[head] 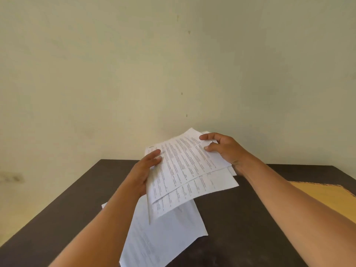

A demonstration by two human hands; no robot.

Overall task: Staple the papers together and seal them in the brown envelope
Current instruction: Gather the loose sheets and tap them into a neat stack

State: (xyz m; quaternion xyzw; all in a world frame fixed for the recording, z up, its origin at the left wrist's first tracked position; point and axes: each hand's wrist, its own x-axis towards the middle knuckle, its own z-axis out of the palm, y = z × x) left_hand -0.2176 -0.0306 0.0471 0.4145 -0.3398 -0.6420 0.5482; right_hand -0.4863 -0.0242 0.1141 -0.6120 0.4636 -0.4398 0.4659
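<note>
The fanned bundle of white printed paper sheets (185, 170) is held up off the table between both hands, its layers slipped out of line so that two or three lower edges show stepped one below another. Its long axis runs from the left hand up and away toward the right hand, tilted rather than square to the person.

The left hand (144, 174) grips the near-left edge, fingers laid flat along the top face and pressed together; the thumb is hidden beneath, so a pinch there is likely but cannot be confirmed. The right hand (225, 149) holds the far-right corner, thumb and curled fingers pinching the sheets from above and behind.

Directly below the left hand, more loose white printed sheets (163, 234) lie flat on the dark brown tabletop (250, 218), apart from the held bundle. Out beyond the right forearm, at the table's right edge, lies a flat tan-brown paper envelope (323, 197), nearer to the right hand than to the left. No stapler is in view.

Judging by the stepped edges, the sheets need squaring before any staple, most easily by closing the two hands along that long axis. The lower sheets probably have to be gathered in as well.
</note>
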